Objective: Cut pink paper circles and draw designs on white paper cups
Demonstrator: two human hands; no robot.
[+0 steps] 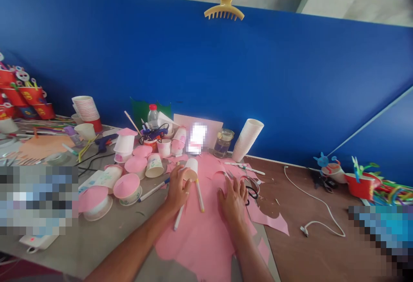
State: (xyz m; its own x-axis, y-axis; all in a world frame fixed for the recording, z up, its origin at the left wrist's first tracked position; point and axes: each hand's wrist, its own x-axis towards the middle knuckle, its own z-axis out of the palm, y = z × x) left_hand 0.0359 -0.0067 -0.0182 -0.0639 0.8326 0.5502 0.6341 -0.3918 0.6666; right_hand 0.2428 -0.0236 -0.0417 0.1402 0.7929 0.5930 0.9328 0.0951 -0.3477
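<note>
— Fingers of the left hand (177, 189), what do they do?
— They are bent and closed on a small white paper cup (191, 168). It lies on its side at the fingertips, on a big pink paper sheet (200, 234).
— And the right hand (232, 196)?
— Its fingers are spread apart and flat on the same sheet, holding nothing. Between both hands lies a thin white marker pen (200, 196). Just beside the right fingers, on their outer side, are black-handled scissors (252, 191).
</note>
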